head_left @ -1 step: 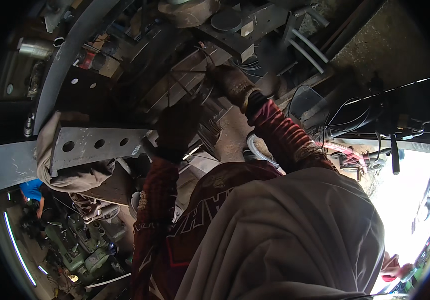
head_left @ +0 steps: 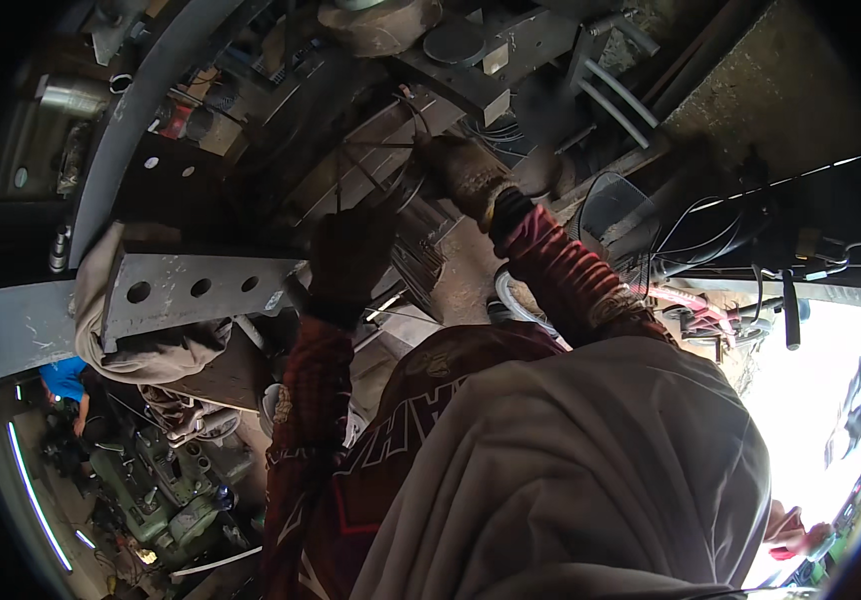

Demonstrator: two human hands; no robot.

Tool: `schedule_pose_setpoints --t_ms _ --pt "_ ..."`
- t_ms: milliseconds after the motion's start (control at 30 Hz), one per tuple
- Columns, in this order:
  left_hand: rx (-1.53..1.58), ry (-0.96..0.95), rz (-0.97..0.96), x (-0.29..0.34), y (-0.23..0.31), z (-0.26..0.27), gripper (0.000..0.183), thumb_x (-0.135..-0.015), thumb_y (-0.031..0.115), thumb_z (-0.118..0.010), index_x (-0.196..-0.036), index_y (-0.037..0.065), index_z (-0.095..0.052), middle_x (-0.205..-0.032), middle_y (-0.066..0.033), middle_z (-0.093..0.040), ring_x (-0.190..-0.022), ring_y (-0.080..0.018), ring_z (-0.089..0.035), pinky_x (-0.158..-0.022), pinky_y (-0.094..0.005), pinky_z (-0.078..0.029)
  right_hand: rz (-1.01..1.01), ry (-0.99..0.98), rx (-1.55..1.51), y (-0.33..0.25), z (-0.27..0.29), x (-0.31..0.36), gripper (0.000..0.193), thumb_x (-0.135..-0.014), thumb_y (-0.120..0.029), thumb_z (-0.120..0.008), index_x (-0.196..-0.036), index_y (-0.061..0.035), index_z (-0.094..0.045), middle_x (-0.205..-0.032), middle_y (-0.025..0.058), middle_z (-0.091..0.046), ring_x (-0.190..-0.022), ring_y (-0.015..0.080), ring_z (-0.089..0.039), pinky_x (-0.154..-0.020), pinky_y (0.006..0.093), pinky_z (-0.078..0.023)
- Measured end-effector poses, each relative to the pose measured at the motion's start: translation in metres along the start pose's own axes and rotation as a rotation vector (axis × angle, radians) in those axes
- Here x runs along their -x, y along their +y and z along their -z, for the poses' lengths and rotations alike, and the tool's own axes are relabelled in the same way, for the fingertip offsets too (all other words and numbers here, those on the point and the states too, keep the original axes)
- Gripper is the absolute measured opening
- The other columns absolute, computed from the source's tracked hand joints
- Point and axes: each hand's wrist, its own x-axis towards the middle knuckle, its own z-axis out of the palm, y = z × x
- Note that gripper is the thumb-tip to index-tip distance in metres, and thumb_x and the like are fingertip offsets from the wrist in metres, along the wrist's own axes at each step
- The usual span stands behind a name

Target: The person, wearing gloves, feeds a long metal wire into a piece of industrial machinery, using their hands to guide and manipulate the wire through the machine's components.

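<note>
My right hand (head_left: 459,172), in a dark work glove with a pale knitted cuff, is closed at the end of a thin bent metal rod (head_left: 376,145). Lower and to the left, my gloved left hand (head_left: 353,252) lies in deep shadow, closed where the rod's other leg comes down; its fingers show poorly. Between and beyond my hands, the rod forms an angled shape above a long flat steel bar (head_left: 359,178). A thin curved piece (head_left: 419,118) rises from the right hand toward that bar. A bundle of thin rods (head_left: 419,262) lies just right of the left hand.
A grey steel plate (head_left: 171,290) with round holes juts in at the left, over a draped cloth (head_left: 96,325). A dark round disc (head_left: 454,43) sits at the far side. Green machinery (head_left: 151,490) and a person in blue (head_left: 66,380) are at lower left.
My left hand has shifted very slightly to the left, and the right hand barely moves. Both keep their hold.
</note>
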Motion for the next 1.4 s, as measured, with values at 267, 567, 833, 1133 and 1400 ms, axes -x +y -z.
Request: schedule_pose_setpoints --t_ms 267,567,833,1133,1400 --pt "0.048 0.054 0.023 0.015 -0.019 0.016 0.019 -0.087 0.023 -0.068 -0.105 0.018 -0.067 -0.079 -0.0008 -0.058 -0.075 -0.0209 -0.060 -0.069 -0.0409 -0.047 0.215 0.253 -0.115 0.049 -0.049 -0.011 0.039 -0.104 -0.039 -0.051 -0.104 -0.0019 -0.060 -0.089 0.0117 -0.069 -0.073 0.0212 -0.069 -0.066 0.0330 -0.058" --pt "0.009 -0.039 0.183 -0.007 0.061 0.012 0.020 -0.093 0.034 -0.061 -0.107 0.020 -0.065 -0.075 -0.0005 -0.060 -0.067 -0.0208 -0.063 -0.066 -0.0412 -0.048 0.092 0.070 0.192 -0.019 0.024 0.019 0.038 -0.103 -0.036 -0.053 -0.114 -0.0010 -0.062 -0.088 0.0083 -0.067 -0.075 0.0164 -0.067 -0.068 0.0328 -0.057" --pt "0.135 0.106 -0.015 0.029 -0.009 0.037 0.026 -0.088 0.023 -0.068 -0.113 0.017 -0.066 -0.078 -0.0016 -0.057 -0.071 -0.0203 -0.059 -0.069 -0.0402 -0.048 0.535 0.179 0.758 -0.091 -0.011 0.065 0.044 -0.094 -0.033 -0.067 -0.128 -0.0058 -0.062 -0.100 0.0158 -0.071 -0.094 0.0332 -0.068 -0.086 0.0376 -0.054" --pt "0.233 0.299 0.320 0.001 0.025 0.085 0.045 -0.086 0.030 -0.068 -0.123 0.009 -0.057 -0.104 -0.0091 -0.062 -0.092 -0.0277 -0.063 -0.083 -0.0435 -0.049 -0.287 0.078 -0.280 -0.087 -0.027 0.103 0.045 -0.101 -0.040 -0.055 -0.128 -0.0041 -0.056 -0.088 0.0133 -0.071 -0.062 0.0227 -0.065 -0.054 0.0341 -0.052" --pt "0.229 -0.192 0.252 0.002 0.059 0.018 0.053 -0.089 0.027 -0.066 -0.137 0.009 -0.050 -0.084 -0.0082 -0.066 -0.077 -0.0283 -0.067 -0.074 -0.0461 -0.053 -0.253 0.161 -0.286 -0.035 -0.011 0.048 0.033 -0.095 -0.023 -0.061 -0.117 0.0005 -0.058 -0.089 0.0154 -0.071 -0.070 0.0215 -0.070 -0.059 0.0345 -0.056"
